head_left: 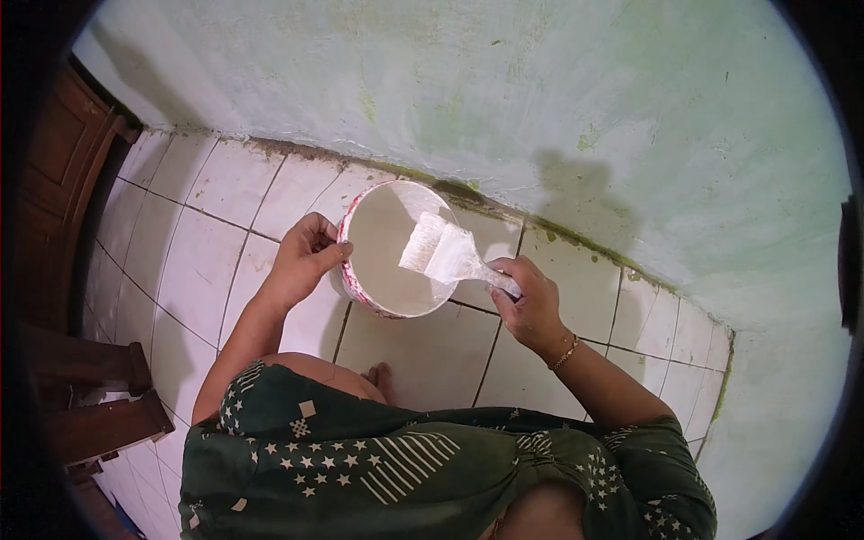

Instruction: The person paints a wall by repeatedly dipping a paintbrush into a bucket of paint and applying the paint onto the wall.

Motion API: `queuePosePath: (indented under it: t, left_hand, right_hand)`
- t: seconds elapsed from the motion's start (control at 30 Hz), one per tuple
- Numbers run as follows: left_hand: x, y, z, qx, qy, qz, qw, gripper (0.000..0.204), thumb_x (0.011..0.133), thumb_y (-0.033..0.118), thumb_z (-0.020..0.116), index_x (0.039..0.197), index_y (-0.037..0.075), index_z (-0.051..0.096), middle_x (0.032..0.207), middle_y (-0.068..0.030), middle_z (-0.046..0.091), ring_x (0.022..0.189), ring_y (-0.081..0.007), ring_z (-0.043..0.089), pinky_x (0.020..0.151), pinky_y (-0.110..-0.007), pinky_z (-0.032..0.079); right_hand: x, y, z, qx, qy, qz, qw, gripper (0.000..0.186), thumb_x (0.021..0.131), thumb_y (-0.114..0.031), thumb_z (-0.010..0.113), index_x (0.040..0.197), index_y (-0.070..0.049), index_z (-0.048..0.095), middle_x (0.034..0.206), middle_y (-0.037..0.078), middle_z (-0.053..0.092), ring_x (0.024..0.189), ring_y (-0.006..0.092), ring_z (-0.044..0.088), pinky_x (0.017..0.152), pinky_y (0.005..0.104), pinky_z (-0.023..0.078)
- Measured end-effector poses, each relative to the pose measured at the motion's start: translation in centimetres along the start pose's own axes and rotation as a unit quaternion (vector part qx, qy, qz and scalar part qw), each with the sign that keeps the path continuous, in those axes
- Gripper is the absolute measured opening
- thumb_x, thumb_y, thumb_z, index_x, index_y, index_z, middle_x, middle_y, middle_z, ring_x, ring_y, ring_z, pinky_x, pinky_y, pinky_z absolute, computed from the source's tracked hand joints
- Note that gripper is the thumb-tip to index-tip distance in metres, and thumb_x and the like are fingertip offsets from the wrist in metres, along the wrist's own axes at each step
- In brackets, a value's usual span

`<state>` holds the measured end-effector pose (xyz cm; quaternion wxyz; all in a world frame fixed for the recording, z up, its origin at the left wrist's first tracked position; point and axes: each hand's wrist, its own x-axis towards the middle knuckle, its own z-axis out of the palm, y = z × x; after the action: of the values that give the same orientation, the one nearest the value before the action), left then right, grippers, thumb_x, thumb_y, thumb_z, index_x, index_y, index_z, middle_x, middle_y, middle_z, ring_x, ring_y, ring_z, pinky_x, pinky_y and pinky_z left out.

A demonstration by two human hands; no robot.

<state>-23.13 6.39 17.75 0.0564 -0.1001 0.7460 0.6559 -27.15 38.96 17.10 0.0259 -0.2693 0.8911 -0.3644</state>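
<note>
My left hand (310, 258) grips the left rim of a round bucket (349, 279), thumb over the edge and fingers outside. Whitish paint (382, 256) coats the bucket's inside; how deep it lies I cannot tell. My right hand (529, 301) is closed round the handle of a wide paintbrush (454, 254). White paint covers the brush's head and much of its handle. Its bristles point left, over the bucket's opening near the right rim. Whether the brush touches that rim I cannot tell.
A patchy pale green and white wall (504, 99) rises beyond the bucket, with a dirty, mossy strip along its foot. White floor tiles (211, 247) carry smears and specks. Dark wooden furniture (76, 171) stands at the left. My bare foot (382, 382) shows below the bucket.
</note>
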Motion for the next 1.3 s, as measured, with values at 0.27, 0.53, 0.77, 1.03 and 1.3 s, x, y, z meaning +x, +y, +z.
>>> queuePosePath:
  t: [0.27, 0.53, 0.77, 1.03, 1.3]
  left_hand:
    - [0.2, 0.2, 0.4, -0.032, 0.015, 0.021, 0.999, 0.018, 0.077, 0.009, 0.067, 0.082, 0.005, 0.050, 0.074, -0.0021, 0.056, 0.067, -0.0079, 0.051, 0.063, -0.022, 0.040]
    - [0.0, -0.7, -0.6, -0.028, 0.033, 0.020, 0.999, 0.016, 0.078, 0.008, 0.063, 0.084, 0.003, 0.049, 0.078, -0.0024, 0.055, 0.070, -0.0091, 0.051, 0.065, -0.023, 0.041]
    - [-1.5, -4.0, -4.2, -0.009, 0.111, -0.036, 0.993, 0.013, 0.077, 0.012, 0.055, 0.083, 0.001, 0.049, 0.077, -0.0033, 0.053, 0.072, -0.0121, 0.051, 0.068, -0.027, 0.043]
    - [-2.7, -6.8, -5.6, -0.129, 0.120, -0.089, 0.980, 0.012, 0.081, 0.020, 0.053, 0.079, 0.010, 0.048, 0.074, 0.0001, 0.052, 0.067, -0.0097, 0.049, 0.069, -0.026, 0.042]
    - [-2.5, -7.6, -5.0, -0.158, 0.133, -0.093, 0.974, 0.024, 0.087, 0.033, 0.047, 0.082, 0.010, 0.049, 0.072, -0.0012, 0.051, 0.068, -0.0127, 0.050, 0.071, -0.029, 0.043]
  right_hand:
    - [-0.2, 1.2, 1.0, 0.024, -0.015, -0.001, 1.000, 0.030, 0.073, -0.010, 0.064, 0.102, -0.005, 0.058, 0.085, 0.013, 0.058, 0.075, 0.0317, 0.059, 0.064, 0.0368, 0.048]
    - [-0.1, 2.2, 1.9, 0.165, 0.018, 0.066, 0.984, 0.029, 0.077, -0.011, 0.062, 0.103, 0.000, 0.056, 0.090, 0.018, 0.059, 0.078, 0.0322, 0.059, 0.068, 0.0354, 0.047]
    - [3.6, 3.1, -0.3, 0.054, 0.029, 0.197, 0.978, 0.025, 0.082, -0.015, 0.057, 0.098, 0.003, 0.054, 0.087, 0.024, 0.059, 0.079, 0.0367, 0.058, 0.072, 0.0401, 0.045]
    - [7.6, 7.4, 6.3, -0.017, -0.038, 0.184, 0.982, 0.025, 0.081, -0.014, 0.056, 0.098, 0.004, 0.053, 0.094, 0.027, 0.059, 0.089, 0.0433, 0.056, 0.077, 0.0457, 0.044]
    - [10.1, 9.7, 4.7, -0.022, 0.105, 0.070, 0.992, 0.038, 0.083, -0.012, 0.056, 0.118, 0.000, 0.053, 0.093, 0.017, 0.062, 0.077, 0.0215, 0.059, 0.072, 0.0332, 0.046]
